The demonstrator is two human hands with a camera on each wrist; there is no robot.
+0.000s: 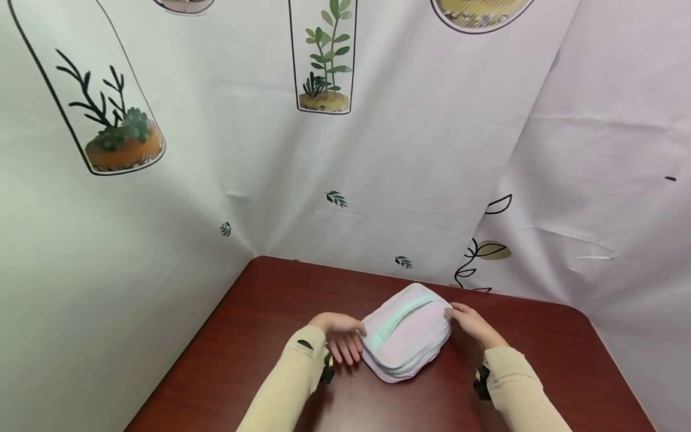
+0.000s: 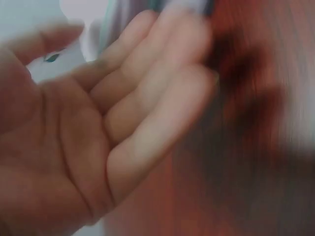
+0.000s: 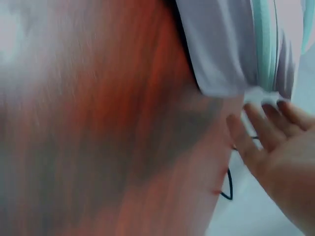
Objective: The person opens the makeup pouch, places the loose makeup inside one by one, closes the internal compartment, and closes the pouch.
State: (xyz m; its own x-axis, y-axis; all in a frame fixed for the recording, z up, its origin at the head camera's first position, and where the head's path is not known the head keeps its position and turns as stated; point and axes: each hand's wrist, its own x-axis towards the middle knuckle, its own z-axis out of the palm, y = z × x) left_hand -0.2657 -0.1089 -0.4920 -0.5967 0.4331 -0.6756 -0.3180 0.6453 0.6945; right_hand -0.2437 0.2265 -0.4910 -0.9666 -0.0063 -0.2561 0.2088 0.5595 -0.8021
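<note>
A lavender zip pouch (image 1: 417, 336) with a mint strap across its top and mint trim lies at a slant on the dark red table. At its left corner is my left hand (image 1: 340, 333); the left wrist view shows the palm (image 2: 64, 142) turned up and the fingers extended, blurred. Beside the pouch's right corner is my right hand (image 1: 472, 324), its fingers (image 3: 256, 130) extended towards the pouch end in the right wrist view. Whether either hand presses on the fabric is hard to tell.
The reddish-brown table (image 1: 216, 372) has rounded far corners. White cloth (image 1: 410, 150) printed with plants hangs behind it and along both sides. A dark device (image 1: 482, 383) is strapped at the right wrist, and another (image 1: 327, 368) at the left.
</note>
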